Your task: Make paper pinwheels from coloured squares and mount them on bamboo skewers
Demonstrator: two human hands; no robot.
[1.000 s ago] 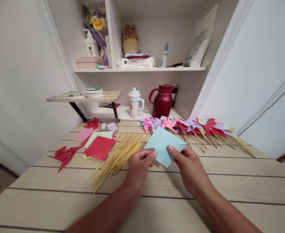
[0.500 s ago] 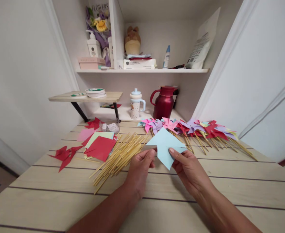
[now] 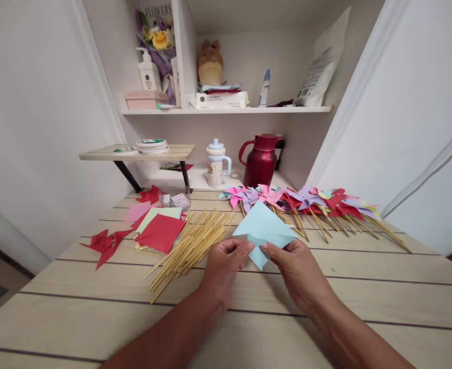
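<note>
A light blue sheet of paper [image 3: 264, 224] with cut slits is held above the table, one corner toward the far side. My left hand [image 3: 228, 266] pinches its near left part between thumb and fingers. My right hand [image 3: 297, 269] grips the near right part, thumb on top. A flap near the thumbs is bent over the sheet. Left of my left hand lies a loose pile of thin wooden sticks [image 3: 189, 251]. Finished paper pinwheels [image 3: 306, 197] on sticks lie in a row beyond my right hand.
Red paper [image 3: 162, 233] tops a stack of coloured sheets at the left, near a folded red paper piece [image 3: 106, 245]. Tape rolls [image 3: 152, 146] sit on a small raised stand [image 3: 95, 152]. A cup [image 3: 215, 166] and a red thermos jug [image 3: 262, 161] stand at the back.
My left hand has closed on the blue paper's near left part, and a flap is now bent inward. My right thumb has shifted slightly left and nearer.
</note>
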